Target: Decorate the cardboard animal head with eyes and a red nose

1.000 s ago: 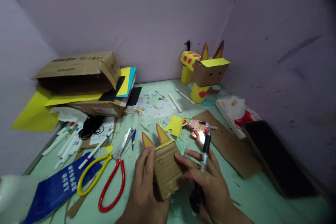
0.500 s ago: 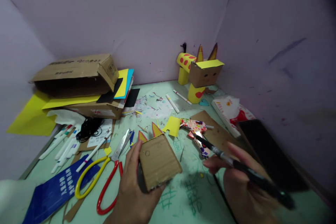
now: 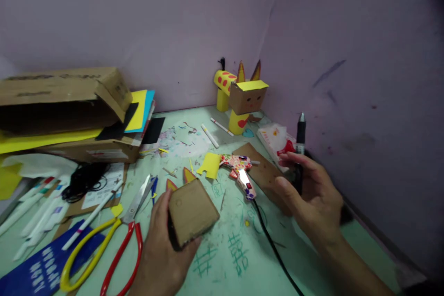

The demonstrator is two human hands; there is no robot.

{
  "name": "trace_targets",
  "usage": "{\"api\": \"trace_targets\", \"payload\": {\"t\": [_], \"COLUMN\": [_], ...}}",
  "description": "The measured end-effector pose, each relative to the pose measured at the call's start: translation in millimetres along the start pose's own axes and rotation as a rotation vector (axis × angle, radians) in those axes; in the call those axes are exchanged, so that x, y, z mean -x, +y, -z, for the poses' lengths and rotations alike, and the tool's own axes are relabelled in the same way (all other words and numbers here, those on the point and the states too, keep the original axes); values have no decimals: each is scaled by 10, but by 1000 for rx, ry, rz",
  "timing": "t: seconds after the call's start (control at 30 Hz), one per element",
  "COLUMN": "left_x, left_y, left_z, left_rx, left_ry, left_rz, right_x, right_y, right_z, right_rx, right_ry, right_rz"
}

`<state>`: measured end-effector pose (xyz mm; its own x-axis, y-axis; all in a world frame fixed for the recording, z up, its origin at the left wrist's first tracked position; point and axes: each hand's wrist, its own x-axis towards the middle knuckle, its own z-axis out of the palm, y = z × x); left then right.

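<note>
My left hand (image 3: 166, 240) grips a small cardboard box (image 3: 194, 212) from its left side, above the table. Two pointed ears, yellow with orange edges, stick up from the box's far side, and a small shape is drawn on its face. My right hand (image 3: 315, 199) holds a black click pen (image 3: 300, 143) upright between thumb and fingers, its tip pointing up. To the left of my left hand lie scissors (image 3: 128, 222) with one yellow and one red handle. Between the hands, further back, rests a patterned glue gun (image 3: 241, 171) with a black cable.
A cardboard animal (image 3: 248, 97) with a spotted yellow body stands at the back. A large open carton (image 3: 62, 92) sits on coloured paper at the left. White markers (image 3: 41, 212), black yarn (image 3: 85, 180), a blue packet (image 3: 45, 259) and a cardboard strip (image 3: 260, 171) lie around.
The view has swung right, so things appear further left. My right hand has turned the pen from slanting over the table to upright. My left hand still holds the box.
</note>
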<state>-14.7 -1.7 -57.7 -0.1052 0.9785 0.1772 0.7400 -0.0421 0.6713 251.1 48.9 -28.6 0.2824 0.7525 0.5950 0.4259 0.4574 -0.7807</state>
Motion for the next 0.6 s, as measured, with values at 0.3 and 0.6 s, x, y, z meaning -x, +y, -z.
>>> {"api": "trace_targets", "payload": {"t": [0.3, 0.6], "left_x": [-26, -45], "left_y": [-33, -31], "left_z": [-43, -29], "left_rx": [-114, -120], "left_ry": [58, 71], "left_rz": [27, 20], "right_x": [235, 313], "right_y": [262, 364], "right_z": [280, 209], "right_rx": [557, 921], "right_ry": [-270, -451], "right_rz": [-55, -66]}}
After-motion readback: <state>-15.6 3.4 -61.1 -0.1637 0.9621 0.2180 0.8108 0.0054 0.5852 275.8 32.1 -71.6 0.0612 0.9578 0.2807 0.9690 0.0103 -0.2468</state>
